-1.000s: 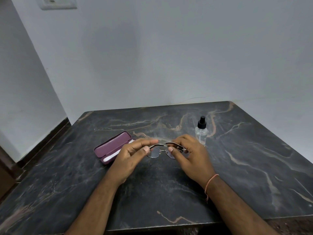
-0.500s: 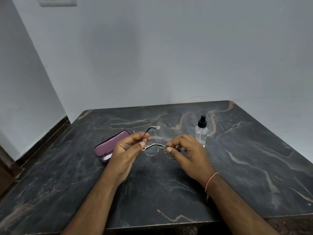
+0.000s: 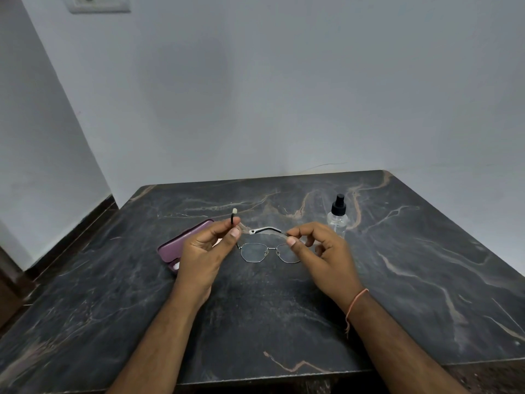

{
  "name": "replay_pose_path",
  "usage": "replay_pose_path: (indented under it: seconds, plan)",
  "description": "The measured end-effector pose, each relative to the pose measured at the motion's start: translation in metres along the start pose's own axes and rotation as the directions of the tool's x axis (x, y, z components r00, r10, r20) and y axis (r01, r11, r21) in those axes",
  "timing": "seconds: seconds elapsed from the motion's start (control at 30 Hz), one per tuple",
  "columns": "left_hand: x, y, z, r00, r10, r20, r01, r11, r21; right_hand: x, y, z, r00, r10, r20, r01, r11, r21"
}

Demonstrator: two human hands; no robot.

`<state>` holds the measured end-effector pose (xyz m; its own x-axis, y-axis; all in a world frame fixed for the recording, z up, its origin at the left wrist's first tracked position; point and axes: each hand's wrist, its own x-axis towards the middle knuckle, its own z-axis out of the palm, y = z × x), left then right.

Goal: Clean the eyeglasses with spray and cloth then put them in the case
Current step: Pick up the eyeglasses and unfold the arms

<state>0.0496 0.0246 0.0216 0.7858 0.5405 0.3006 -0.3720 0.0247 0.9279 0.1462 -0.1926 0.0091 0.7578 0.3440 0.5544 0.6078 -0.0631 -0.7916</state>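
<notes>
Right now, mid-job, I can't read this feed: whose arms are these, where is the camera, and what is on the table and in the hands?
There is no machine here: a person works bare-handed, and one wide camera on their head looks down at a dark marble table. The left hand and right hand each pinch a temple arm of the eyeglasses, unfolding them just above the table. A maroon case lies open behind the left hand, something white inside. A clear spray bottle with a black top stands behind the right hand.
</notes>
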Motion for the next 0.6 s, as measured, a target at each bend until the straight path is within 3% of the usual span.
replay_pose_path:
  seconds: [0.27, 0.6]
  plan:
    - [-0.0017, 0.0018, -0.0024, 0.999, -0.026, -0.028, 0.024, 0.996, -0.082, 0.0008, 0.0006, -0.0018, 0.989, 0.113, -0.09, -0.09, 0.969, 0.231]
    - [0.0019, -0.0065, -0.0033, 1.0, -0.029, -0.008, 0.029, 0.999, -0.034, 0.0037, -0.0006, -0.0057, 0.96, 0.202, -0.196, -0.129, 0.935, 0.331]
